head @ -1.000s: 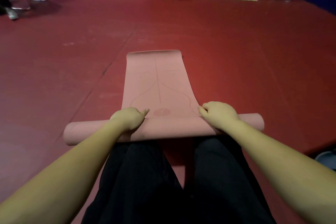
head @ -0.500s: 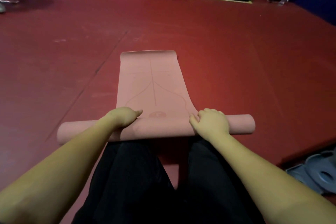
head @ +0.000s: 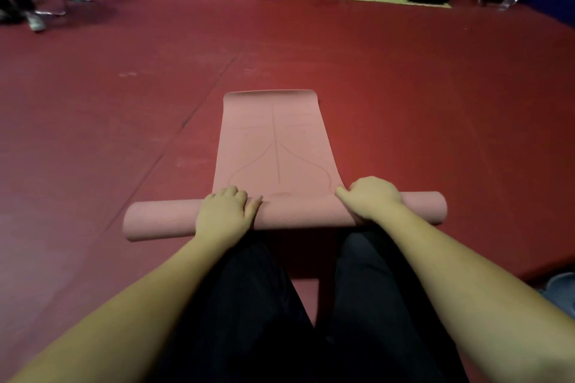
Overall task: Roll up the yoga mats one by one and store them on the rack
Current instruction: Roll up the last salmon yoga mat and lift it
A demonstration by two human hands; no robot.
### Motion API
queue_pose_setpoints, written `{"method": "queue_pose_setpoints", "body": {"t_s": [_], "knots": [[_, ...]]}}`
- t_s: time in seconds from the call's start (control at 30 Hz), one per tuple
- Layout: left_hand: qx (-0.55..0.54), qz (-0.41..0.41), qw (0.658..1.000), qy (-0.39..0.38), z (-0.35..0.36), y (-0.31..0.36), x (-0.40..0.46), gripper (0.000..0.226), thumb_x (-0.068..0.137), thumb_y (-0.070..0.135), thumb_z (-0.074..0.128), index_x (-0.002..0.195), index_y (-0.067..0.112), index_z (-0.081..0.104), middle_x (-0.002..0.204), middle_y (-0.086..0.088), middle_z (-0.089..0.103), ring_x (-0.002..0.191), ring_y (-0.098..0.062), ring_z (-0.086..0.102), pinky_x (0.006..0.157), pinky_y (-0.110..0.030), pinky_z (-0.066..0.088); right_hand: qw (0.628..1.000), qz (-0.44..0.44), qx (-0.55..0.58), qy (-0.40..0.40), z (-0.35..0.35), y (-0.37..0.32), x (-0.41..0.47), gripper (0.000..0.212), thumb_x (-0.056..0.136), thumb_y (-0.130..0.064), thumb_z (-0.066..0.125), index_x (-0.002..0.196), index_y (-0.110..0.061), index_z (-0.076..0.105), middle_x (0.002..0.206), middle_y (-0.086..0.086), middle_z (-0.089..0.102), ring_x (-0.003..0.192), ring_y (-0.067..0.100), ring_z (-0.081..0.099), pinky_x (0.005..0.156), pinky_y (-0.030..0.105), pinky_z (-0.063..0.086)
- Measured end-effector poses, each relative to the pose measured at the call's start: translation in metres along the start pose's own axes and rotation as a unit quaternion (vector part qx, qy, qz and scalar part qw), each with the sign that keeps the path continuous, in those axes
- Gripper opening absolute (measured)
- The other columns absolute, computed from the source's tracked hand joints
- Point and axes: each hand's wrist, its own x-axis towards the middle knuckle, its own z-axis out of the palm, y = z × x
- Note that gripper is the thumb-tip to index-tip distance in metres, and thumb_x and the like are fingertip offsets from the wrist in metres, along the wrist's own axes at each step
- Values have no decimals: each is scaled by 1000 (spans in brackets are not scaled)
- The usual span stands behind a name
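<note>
One camera only, worn on the person's head, looks forward and steeply down past both forearms. It sits close above the half-rolled pink yoga mat, and its wide angle takes in the red floor right to the far wall.

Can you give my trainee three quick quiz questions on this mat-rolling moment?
1. True or false: the pink yoga mat is fully rolled.
2. Which hand sits nearer the roll's end: left hand or right hand?
3. What colour is the floor under the mat?

Key:
1. False; a flat stretch lies ahead of the roll.
2. Right hand.
3. Red.
</note>
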Motion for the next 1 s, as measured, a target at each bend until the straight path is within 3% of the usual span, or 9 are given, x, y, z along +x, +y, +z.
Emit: {"method": "queue_pose_setpoints", "body": {"t_s": [0.13,0.27,0.37,0.43,0.5,0.6,0.7,0.87,1.0], "knots": [[5,-15,999,-39,-20,5,17,59,101,55,23,91,16,67,101,-8,65,96,-33,61,80,-40,41,997,20,35,-71,-18,-1,-1,73,95,-62,27,129,-7,61,136,19,57,121,34,56,93,39,43],[-9,-38,992,-123,-37,9,24,62,100,62,18,80,20,60,100,-9,68,92,-33,61,78,-38,47,977,30,90,-192,-32,3,-2,71,100,-56,29,149,-6,38,158,16,29,144,31,32,115,40,27],[-20,-49,978,-202,-43,14,27,64,100,62,16,91,17,61,112,-12,66,101,-32,59,87,-40,45,958,28,130,-253,-32,9,-4,67,101,-51,32,153,-7,30,161,12,22,147,28,25,117,39,21],[-29,-57,967,-247,-42,16,32,69,101,61,16,110,13,65,127,-15,62,114,-32,56,95,-40,42,959,31,127,-253,-28,12,-1,66,101,-50,33,152,-8,33,160,12,26,146,28,28,115,38,24],[-33,-68,958,-278,-40,14,38,75,101,61,16,129,7,60,139,-17,55,126,-34,51,104,-40,38,975,18,89,-202,-21,13,4,65,98,-53,31,145,-11,45,154,13,38,139,31,37,110,41,32],[-49,-81,947,-306,-37,8,47,77,101,61,17,138,4,52,146,-19,48,132,-35,46,110,-40,34,997,-37,65,-18,-9,11,2,47,97,-47,33,112,-17,66,116,7,56,115,29,52,84,38,44],[-74,-98,940,-318,-33,2,53,76,101,61,23,142,3,48,150,-19,43,136,-34,43,111,-39,32,992,-43,67,95,-3,4,-11,40,99,-43,34,81,-21,62,91,2,57,93,29,58,64,34,37],[-114,-123,928,-332,-26,0,65,70,100,59,34,143,5,48,153,-16,40,138,-32,40,111,-38,30,981,-13,85,174,22,3,-24,45,94,-46,39,76,-13,63,78,1,55,87,28,54,63,35,39],[-96,-109,943,-300,-23,-1,71,62,100,56,37,137,9,54,147,-14,48,131,-33,46,105,-39,36,982,-37,44,179,39,4,-36,58,90,-54,26,86,-14,68,84,4,64,86,28,57,76,38,43]]}}
